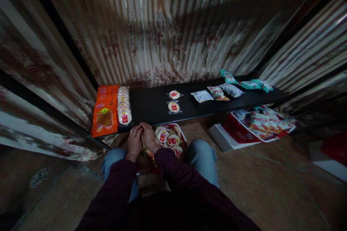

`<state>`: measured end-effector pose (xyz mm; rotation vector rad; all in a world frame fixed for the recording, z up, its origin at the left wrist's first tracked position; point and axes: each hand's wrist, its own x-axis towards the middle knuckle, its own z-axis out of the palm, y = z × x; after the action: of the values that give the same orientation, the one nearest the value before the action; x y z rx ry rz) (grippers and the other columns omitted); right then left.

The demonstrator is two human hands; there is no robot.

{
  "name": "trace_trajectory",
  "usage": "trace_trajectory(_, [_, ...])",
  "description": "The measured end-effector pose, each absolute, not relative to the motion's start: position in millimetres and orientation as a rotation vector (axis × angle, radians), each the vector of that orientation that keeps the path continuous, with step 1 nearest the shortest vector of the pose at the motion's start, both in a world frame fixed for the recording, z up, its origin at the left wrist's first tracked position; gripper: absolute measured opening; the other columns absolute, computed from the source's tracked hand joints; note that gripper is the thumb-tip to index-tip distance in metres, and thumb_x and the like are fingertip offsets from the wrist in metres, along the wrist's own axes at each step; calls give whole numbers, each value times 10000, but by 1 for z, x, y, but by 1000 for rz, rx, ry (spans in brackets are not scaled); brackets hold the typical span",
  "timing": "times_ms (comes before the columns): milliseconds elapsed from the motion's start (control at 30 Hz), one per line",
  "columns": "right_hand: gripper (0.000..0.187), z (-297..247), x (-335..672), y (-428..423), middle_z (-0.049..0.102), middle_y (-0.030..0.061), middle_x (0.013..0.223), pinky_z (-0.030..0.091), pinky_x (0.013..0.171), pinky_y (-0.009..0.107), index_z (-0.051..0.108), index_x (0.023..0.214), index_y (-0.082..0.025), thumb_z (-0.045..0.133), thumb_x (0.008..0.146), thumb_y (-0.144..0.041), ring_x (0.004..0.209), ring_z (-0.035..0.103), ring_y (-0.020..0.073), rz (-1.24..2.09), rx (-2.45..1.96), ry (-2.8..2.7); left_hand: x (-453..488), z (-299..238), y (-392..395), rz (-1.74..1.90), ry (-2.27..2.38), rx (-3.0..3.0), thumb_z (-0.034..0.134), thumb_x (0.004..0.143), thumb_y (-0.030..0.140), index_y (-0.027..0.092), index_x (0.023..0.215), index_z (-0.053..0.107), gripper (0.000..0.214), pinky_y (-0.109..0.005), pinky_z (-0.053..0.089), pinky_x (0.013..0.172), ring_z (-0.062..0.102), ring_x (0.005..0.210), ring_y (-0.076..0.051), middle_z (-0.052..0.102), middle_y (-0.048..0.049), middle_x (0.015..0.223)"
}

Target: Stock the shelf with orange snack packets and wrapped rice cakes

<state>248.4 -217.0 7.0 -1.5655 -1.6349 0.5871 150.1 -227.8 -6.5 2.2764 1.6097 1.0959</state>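
My left hand (134,140) and my right hand (148,137) are pressed together at the near edge of a low black shelf (154,106), fingers curled inward; what they hold is hidden. Right beside them a red bag (169,140) between my knees holds several round white biscuit packs with red labels. On the shelf's left end lies a row of the same round packs (124,105) next to stacked orange packets (105,112). Two single round packs (174,101) lie mid-shelf.
Several white and green snack packets (230,88) lie along the shelf's right part. A flat printed carton (253,124) lies on the floor to the right. Corrugated metal sheets (168,25) wall the space behind and on both sides.
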Motion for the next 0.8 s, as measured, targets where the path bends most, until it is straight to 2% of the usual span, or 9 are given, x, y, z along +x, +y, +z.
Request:
trace_trajectory(200, [441, -12, 277, -251, 604, 121, 1212, 403, 1010, 367, 619, 1168, -160, 454, 771, -62, 1148, 526, 199, 524, -1647, -1625, 167, -26, -246, 824, 1503, 2347, 390, 815, 104, 196, 1162, 595, 413, -336, 488, 935, 566, 1125, -189, 605, -109, 1223])
trace_trajectory(400, [511, -33, 330, -283, 409, 170, 1434, 248, 1094, 464, 528, 1280, -102, 510, 770, -128, 1369, 278, 295, 356, -2021, -1633, 185, -47, -256, 500, 1435, 2396, 461, 806, 259, 139, 1300, 495, 510, -460, 343, 1070, 419, 1301, -259, 525, -151, 1344])
trace_trajectory(567, [563, -46, 360, -289, 426, 160, 1429, 210, 1096, 465, 472, 1340, -113, 487, 778, -136, 1364, 296, 297, 391, -2096, -1711, 201, -52, -263, 435, 1415, 2343, 418, 807, 233, 127, 1364, 417, 567, -474, 278, 1096, 328, 1362, -246, 475, -141, 1396])
trace_trajectory(800, [528, -47, 359, -290, 492, 106, 1389, 185, 1096, 466, 505, 1318, -164, 487, 791, -164, 1355, 307, 282, 444, -1901, -1925, 208, -67, -276, 526, 1395, 2241, 448, 747, 178, 105, 1333, 459, 591, -469, 298, 1092, 415, 1302, -254, 504, -168, 1361])
